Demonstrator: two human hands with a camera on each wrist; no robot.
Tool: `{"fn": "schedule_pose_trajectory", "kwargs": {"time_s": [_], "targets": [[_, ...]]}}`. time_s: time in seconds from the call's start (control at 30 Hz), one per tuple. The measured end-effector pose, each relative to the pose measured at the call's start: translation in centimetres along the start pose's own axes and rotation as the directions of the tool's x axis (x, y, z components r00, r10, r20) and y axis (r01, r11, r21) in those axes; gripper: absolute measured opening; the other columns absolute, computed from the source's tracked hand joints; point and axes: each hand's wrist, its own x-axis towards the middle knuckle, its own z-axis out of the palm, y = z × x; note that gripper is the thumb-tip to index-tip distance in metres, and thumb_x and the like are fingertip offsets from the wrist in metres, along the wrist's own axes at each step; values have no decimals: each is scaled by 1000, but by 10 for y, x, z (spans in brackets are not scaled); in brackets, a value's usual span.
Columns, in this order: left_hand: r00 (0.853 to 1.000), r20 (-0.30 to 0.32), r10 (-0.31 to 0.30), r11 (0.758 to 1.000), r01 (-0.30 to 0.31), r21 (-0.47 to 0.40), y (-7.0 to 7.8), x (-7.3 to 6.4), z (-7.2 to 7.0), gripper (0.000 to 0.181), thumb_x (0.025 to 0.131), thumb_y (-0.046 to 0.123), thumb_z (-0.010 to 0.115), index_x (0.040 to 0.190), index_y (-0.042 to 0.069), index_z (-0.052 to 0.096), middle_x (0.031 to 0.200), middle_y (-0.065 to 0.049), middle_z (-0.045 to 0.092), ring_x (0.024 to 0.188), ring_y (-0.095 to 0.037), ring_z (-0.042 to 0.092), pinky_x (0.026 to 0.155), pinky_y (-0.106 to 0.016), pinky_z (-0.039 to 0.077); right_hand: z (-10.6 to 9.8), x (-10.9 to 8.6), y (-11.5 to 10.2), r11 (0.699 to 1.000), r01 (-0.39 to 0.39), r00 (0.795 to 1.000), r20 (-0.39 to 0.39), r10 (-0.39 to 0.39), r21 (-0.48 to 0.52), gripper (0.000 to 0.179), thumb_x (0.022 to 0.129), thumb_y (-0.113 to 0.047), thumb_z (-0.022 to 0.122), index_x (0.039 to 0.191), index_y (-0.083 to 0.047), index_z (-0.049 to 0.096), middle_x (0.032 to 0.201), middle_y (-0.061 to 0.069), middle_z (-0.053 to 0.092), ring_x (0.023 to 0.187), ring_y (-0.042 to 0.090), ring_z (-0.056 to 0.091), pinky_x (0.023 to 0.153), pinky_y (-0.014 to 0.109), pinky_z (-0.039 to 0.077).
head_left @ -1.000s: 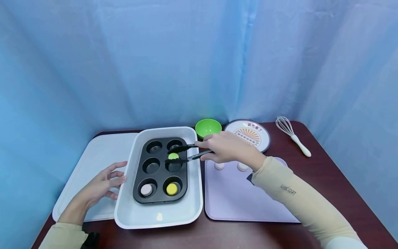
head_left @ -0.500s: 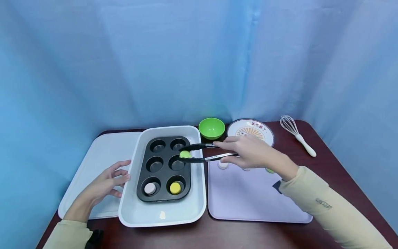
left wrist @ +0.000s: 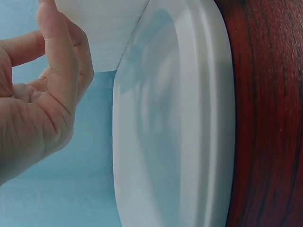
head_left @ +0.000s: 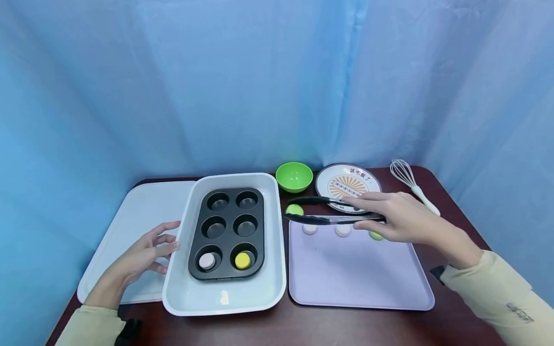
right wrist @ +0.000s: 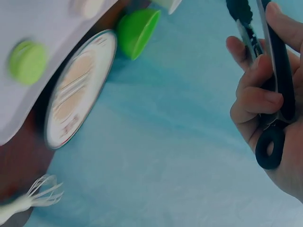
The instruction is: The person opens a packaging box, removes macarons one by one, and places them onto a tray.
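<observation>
My right hand (head_left: 396, 216) grips a pair of black-tipped tongs (head_left: 318, 220), in the right wrist view with fingers wrapped round the tongs' handle (right wrist: 284, 80). Between the tips sits a green macaron (head_left: 295, 209), above the gap between the deep white tray (head_left: 225, 305) and the purple tray (head_left: 359, 283). Inside the white tray lies a dark muffin tin (head_left: 227, 235). Its front cups hold a pale pink macaron (head_left: 207, 261) and a yellow macaron (head_left: 243, 260). My left hand (head_left: 140, 254) stays at the white tray's left side, fingers loosely bent; whether they touch it I cannot tell.
On the purple tray's back edge are two pale macarons (head_left: 309, 228) and a green one (head_left: 376, 235). Behind stand a green bowl (head_left: 294, 177) and a patterned plate (head_left: 346, 180). A whisk (head_left: 404, 175) lies at the right, a flat white tray (head_left: 130, 226) at the left.
My right hand has moved right with the tongs, lifting the green macaron out of the muffin tin's middle right cup and past the white tray's rim. My left hand has kept its place.
</observation>
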Motion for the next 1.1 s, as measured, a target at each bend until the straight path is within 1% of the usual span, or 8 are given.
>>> {"fn": "schedule_pose_trajectory", "kwargs": {"time_s": [0.2,0.3,0.4,0.53,0.67,0.87,0.97,1.1], "targets": [[1000,-10,21,1000,-21,13,1,0,0,74,99,24,67,160,12,26,131,-25,52,97,-29,68,65,-45,62,6,-37,3,998,6,1000,-11,-6,60,60,83,-25,85,138,-14,65,121,-1,70,68,-10,54,59,13,45],[1000,-17,24,1000,-24,15,1,1,0,74,99,24,67,160,12,26,131,-26,52,98,-29,68,65,-45,62,16,-52,1,994,5,1000,-4,-4,106,60,83,-23,85,139,-15,64,122,3,70,63,-13,48,58,11,42],[1000,-21,21,1000,-21,13,0,0,0,75,99,24,67,160,13,26,131,-26,52,97,-30,68,65,-45,62,28,-62,1,994,22,1000,0,-22,104,59,83,-26,85,138,-18,65,120,4,71,59,-16,42,55,10,39],[1000,-16,23,1000,-23,4,-1,0,0,74,99,23,67,160,12,26,131,-26,52,97,-30,68,65,-46,62,42,-70,1,995,44,999,20,-46,84,56,84,-31,84,136,-20,67,114,-3,72,56,-15,36,52,8,33],[1000,-10,23,1000,-23,-6,-2,0,0,73,99,23,67,159,12,26,130,-26,52,97,-29,68,65,-46,62,50,-75,2,997,41,998,41,-44,72,53,86,-35,83,135,-23,67,110,-9,69,58,-11,36,51,8,30],[1000,-12,22,1000,-23,-9,-2,0,1,74,99,23,67,159,12,27,129,-26,52,97,-28,68,65,-46,62,57,-79,1,997,28,998,52,-32,71,54,85,-37,83,136,-26,67,115,-8,71,53,-12,27,45,6,20],[1000,-12,20,1000,-20,-10,-1,-1,1,74,98,23,68,159,11,27,129,-26,52,97,-28,68,66,-46,62,61,-81,1,997,18,998,62,-23,74,54,85,-39,82,135,-26,67,117,-9,72,56,-12,32,46,6,21],[1000,-12,21,1000,-21,-12,-1,-1,1,74,98,23,68,159,11,27,129,-26,52,96,-28,68,66,-46,62,65,-84,0,996,16,997,78,-23,92,52,87,-38,81,136,-25,66,116,-9,72,63,-8,44,51,7,29]]}}
